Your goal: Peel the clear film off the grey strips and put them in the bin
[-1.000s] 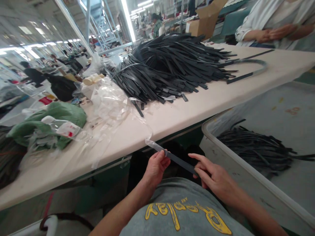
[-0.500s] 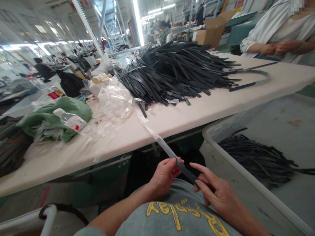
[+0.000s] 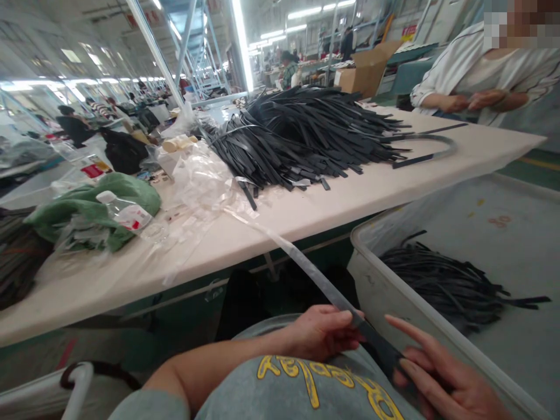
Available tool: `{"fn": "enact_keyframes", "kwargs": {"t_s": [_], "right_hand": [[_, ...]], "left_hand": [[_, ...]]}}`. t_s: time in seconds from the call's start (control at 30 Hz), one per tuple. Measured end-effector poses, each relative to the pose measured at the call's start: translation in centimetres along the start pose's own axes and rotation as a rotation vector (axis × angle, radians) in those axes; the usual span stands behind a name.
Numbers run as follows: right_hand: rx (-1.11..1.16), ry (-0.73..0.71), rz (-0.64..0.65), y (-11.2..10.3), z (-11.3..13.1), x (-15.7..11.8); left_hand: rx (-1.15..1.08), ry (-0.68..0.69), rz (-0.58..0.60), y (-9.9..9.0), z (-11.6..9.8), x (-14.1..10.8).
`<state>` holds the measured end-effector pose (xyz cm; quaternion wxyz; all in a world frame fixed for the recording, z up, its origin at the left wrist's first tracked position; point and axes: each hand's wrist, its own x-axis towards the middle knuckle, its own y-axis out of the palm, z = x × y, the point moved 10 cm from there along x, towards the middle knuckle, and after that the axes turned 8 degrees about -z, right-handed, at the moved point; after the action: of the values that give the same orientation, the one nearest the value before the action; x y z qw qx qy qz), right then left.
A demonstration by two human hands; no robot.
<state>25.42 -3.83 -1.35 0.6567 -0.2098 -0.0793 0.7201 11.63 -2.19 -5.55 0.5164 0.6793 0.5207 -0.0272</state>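
A long flat strip [image 3: 312,271], pale and filmy toward the table and black at the near end, runs from the table edge down to my lap. My left hand [image 3: 328,331] pinches it between thumb and fingers in front of my shirt. Farther right, my right hand [image 3: 441,373] grips the black end between thumb and curled fingers, with its index finger stretched out. The strip's far end lies by crumpled clear plastic film [image 3: 203,169]. A big heap of black strips [image 3: 306,131] rests on the table beyond.
The pale table [image 3: 350,198] crosses in front of me. At right, a white bin [image 3: 363,248] holds more black strips [image 3: 441,286]. On the left lie a green cloth [image 3: 140,195] and a plastic bottle [image 3: 126,213]. Another person [image 3: 485,76] stands at the table's far right.
Both hands have moved to the right and toward me, drawing the strip along. More of its length now spans from the table to my left hand. The view has shifted slightly.
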Motion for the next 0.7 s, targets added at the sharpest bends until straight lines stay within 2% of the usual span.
{"fn": "enact_keyframes", "kwargs": {"t_s": [0.07, 0.17, 0.3, 0.37, 0.4, 0.47, 0.6, 0.7], "right_hand": [[-0.024, 0.011, -0.078, -0.8, 0.4, -0.5], [-0.056, -0.009, -0.194, -2.2, 0.8, -1.1], [-0.094, 0.035, -0.180, -4.8, -1.9, -2.7], [-0.125, 0.051, -0.185, -5.9, -2.6, -3.0], [-0.141, 0.050, -0.176, -5.9, -2.5, -2.8], [-0.177, 0.024, -0.134, -4.5, -1.4, -1.6], [-0.225, -0.066, -0.052, -0.6, 1.5, 1.7], [-0.276, -0.080, 0.031, -0.3, 1.6, 1.9]], "left_hand": [[0.003, -0.124, 0.092, 2.0, 2.3, 0.5], [0.022, -0.143, 0.119, 3.5, 3.5, 1.3], [-0.026, -0.054, 0.026, 2.9, 2.2, 1.8], [-0.049, -0.082, 0.006, 2.4, 2.1, 1.6], [-0.048, -0.122, 0.008, 2.3, 2.3, 1.5], [-0.041, -0.186, 0.006, 2.0, 3.0, 1.4], [-0.084, -0.132, -0.031, 1.1, 2.8, 1.8], [-0.051, -0.204, 0.003, 1.1, 3.4, 1.8]]}}
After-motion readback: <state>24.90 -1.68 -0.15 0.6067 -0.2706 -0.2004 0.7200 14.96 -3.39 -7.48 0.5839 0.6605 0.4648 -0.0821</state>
